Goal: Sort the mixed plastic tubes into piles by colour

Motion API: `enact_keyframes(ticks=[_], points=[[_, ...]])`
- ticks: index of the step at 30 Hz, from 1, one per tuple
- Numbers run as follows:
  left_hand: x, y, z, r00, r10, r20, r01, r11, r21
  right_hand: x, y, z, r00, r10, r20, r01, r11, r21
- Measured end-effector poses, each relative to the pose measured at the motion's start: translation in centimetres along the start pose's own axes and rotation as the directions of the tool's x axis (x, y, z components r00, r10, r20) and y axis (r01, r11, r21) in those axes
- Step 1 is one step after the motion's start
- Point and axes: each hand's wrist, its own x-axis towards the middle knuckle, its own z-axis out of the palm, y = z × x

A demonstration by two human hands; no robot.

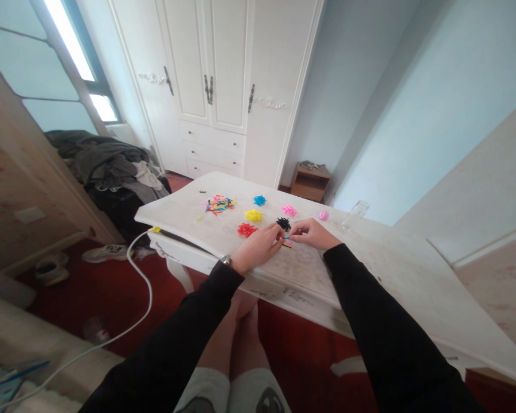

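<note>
Over the table my left hand [260,248] and my right hand [313,234] almost meet, fingertips pinched at the two ends of a small blue strip [286,238]. Below the fingertips lie a few coloured strips [288,245], partly hidden. A pile of black strips [284,223] sits just behind my hands. A red pile [246,229] is beside my left hand, with a yellow pile [253,215] behind it. Farther back are a blue pile [260,200] and a pink pile [288,210]. A pile of mixed colours [220,204] spreads at the left.
A pink round item [323,215] and a clear glass [356,215] stand to the right on the white table [395,258]. A white cable [148,287] hangs from the table's left edge. Clothes [107,160] are heaped by the wardrobe [223,63].
</note>
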Motion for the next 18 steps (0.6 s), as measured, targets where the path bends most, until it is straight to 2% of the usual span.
enact_keyframes(ticks=[7,12,14,15,16,18], points=[[0.0,-0.1,0.0,1.0,0.015,-0.007,-0.015,0.999,-0.031,0.0,0.0,-0.1,1.0,0.0,-0.003,0.0,1.0,0.004],[0.1,-0.3,0.1,1.0,0.011,-0.017,-0.012,0.997,-0.075,0.1,-0.1,-0.3,0.997,-0.069,-0.043,0.068,0.997,-0.02],[0.1,-0.3,0.1,0.999,0.0,-0.036,-0.003,0.995,-0.097,0.2,0.0,-0.7,0.984,-0.091,-0.15,0.081,0.994,-0.073],[0.2,-0.2,0.1,0.999,-0.008,-0.049,0.003,0.994,-0.112,0.1,0.1,-1.1,0.965,-0.098,-0.243,0.074,0.992,-0.107],[0.2,-0.2,0.1,0.998,-0.018,-0.063,0.01,0.991,-0.132,0.1,0.3,-1.4,0.929,-0.105,-0.355,0.058,0.988,-0.14],[0.3,0.0,0.1,0.995,-0.038,-0.087,0.021,0.983,-0.181,0.0,0.5,-2.0,0.814,-0.123,-0.567,0.017,0.982,-0.189]])
